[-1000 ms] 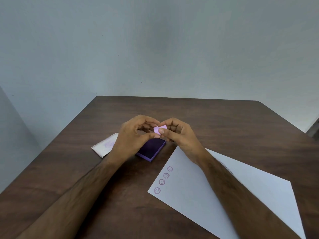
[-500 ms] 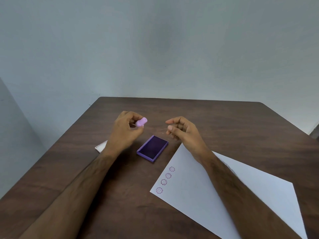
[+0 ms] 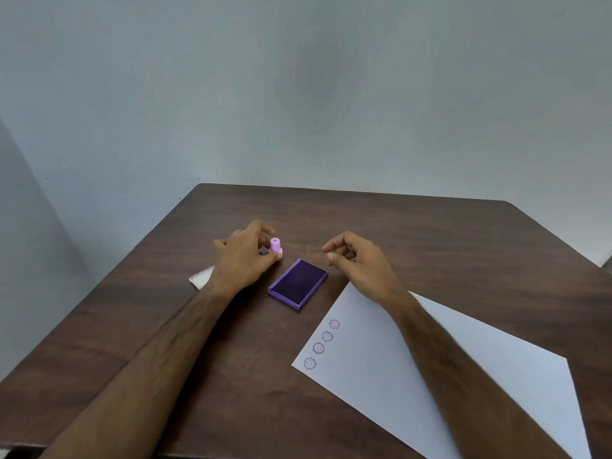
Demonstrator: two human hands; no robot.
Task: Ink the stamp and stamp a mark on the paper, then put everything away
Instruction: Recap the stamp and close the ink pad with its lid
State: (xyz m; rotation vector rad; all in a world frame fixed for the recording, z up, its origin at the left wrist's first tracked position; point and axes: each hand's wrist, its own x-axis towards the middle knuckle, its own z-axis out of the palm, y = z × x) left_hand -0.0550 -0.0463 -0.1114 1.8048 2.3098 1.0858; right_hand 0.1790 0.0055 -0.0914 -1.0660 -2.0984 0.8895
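Note:
A small pink stamp (image 3: 276, 248) stands upright on the brown table (image 3: 430, 233), just beyond the open purple ink pad (image 3: 298, 283). My left hand (image 3: 243, 256) curls around the stamp, thumb against its base and fingertips by its handle. My right hand (image 3: 356, 260) hovers to the right of the pad, fingers loosely curled and apart, holding nothing. A white sheet of paper (image 3: 414, 385) lies at the near right under my right forearm, with several purple smiley marks (image 3: 323, 342) along its left edge.
The ink pad's white lid (image 3: 201, 277) lies to the left, mostly hidden behind my left wrist. A pale wall rises behind the table's far edge. The table's left and near edges are close to my forearms.
The stamp went from both hands into my left hand, then moved left and down until it stood upright on the table. My right hand drew away to the right, uncovering the ink pad.

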